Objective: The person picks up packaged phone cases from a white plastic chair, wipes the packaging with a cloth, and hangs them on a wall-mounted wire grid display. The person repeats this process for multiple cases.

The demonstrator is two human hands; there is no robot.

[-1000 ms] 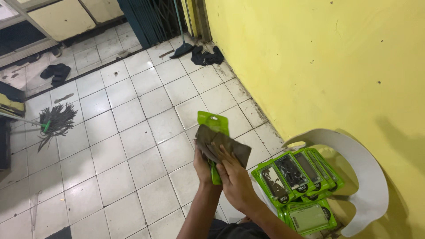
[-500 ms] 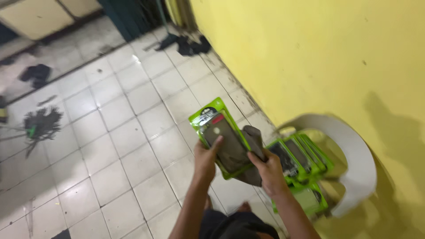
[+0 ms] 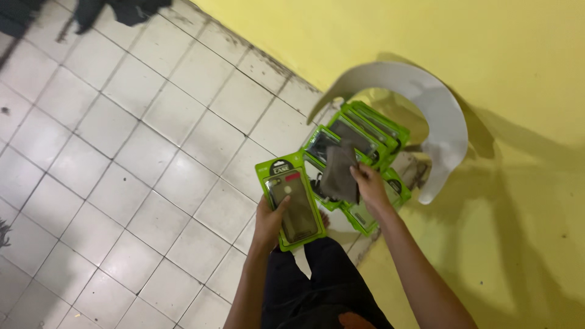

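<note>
Green phone-case package [image 3: 294,204] lies in the left hand [image 3: 270,220], gripped at its near left edge, long axis running near to far; just right of it the right hand [image 3: 369,187] pinches a grey cloth [image 3: 339,173] above the green stack [image 3: 359,137]

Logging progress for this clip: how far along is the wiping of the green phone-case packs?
Looks midway, though no pack can be told as already wiped. In hand: the left hand holds one green pack face up, and the right hand holds a grey cloth just beside it, off its face. Left: a pile of similar green packs lies on the white plastic chair by the yellow wall.
</note>
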